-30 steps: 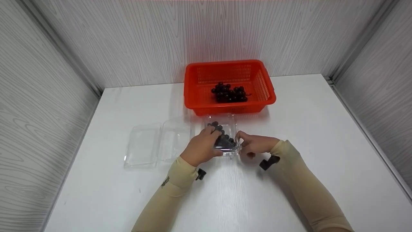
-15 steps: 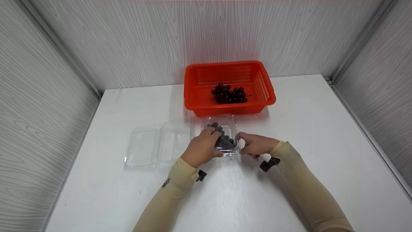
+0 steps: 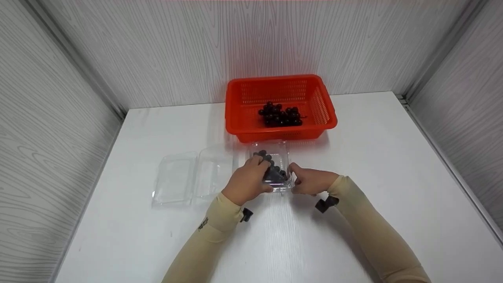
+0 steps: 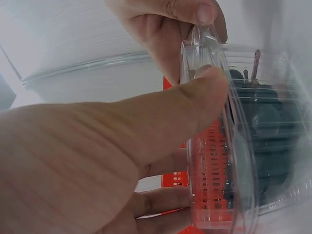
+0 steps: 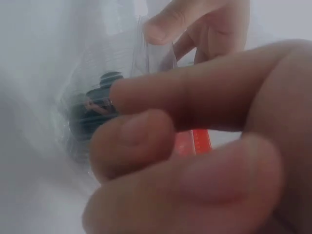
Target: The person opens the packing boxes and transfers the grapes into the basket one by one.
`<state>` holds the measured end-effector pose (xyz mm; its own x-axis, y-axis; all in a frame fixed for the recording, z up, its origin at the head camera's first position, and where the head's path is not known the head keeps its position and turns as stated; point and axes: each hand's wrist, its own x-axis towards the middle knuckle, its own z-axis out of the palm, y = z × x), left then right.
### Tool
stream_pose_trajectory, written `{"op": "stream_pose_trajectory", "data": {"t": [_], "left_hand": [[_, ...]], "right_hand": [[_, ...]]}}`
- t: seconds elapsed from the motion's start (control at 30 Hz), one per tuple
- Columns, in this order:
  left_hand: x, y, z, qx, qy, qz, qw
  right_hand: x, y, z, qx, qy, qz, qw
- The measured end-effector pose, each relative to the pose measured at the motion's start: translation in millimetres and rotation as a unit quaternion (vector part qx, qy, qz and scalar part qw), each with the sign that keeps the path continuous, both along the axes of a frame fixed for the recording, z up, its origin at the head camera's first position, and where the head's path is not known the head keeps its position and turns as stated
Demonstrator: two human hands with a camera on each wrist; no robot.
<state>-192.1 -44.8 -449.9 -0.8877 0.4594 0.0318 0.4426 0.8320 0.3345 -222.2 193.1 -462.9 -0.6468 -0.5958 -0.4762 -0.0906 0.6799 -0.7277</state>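
Note:
A clear plastic clamshell box [image 3: 281,150] with dark grapes [image 3: 276,175] inside lies just in front of the red basket, its lid down over the fruit. My left hand [image 3: 246,181] holds the box from the left, fingers spread over the lid and thumb at the front rim. In the left wrist view, that thumb [image 4: 195,95] presses on the rim, and the grapes [image 4: 270,122] show through the side wall. At the front right corner my right hand [image 3: 314,181] pinches the rim between thumb and fingers. Its curled fingers [image 5: 131,134] partly cover the box in the right wrist view.
The red plastic basket [image 3: 232,106] stands against the back wall, with a bunch of dark grapes [image 3: 279,114] in it. Left of the box, another clear clamshell [image 3: 175,179] lies spread out on the white table [image 3: 393,157].
My right hand has shifted slightly down at the right side of the box, and its lower fingers have curled in. My left hand and the box have hardly moved.

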Motion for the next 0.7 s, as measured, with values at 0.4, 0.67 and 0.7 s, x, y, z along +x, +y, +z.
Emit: {"op": "stream_pose_trajectory", "data": {"t": [0.4,0.67,0.7], "left_hand": [[-0.5,-1.1,-2.2,-0.006,0.014,-0.001,0.9999],[-1.3,-0.3,-0.6,-0.012,0.001,0.000,0.9999],[-1.4,-0.3,-0.7,-0.013,0.001,0.000,0.9999]], "right_hand": [[-7.0,6,-1.3,-0.009,-0.033,0.021,0.9992],[-10.2,8,-2.7,-0.030,-0.030,0.026,0.9987],[-10.0,8,-2.4,-0.030,-0.031,0.024,0.9988]]}}
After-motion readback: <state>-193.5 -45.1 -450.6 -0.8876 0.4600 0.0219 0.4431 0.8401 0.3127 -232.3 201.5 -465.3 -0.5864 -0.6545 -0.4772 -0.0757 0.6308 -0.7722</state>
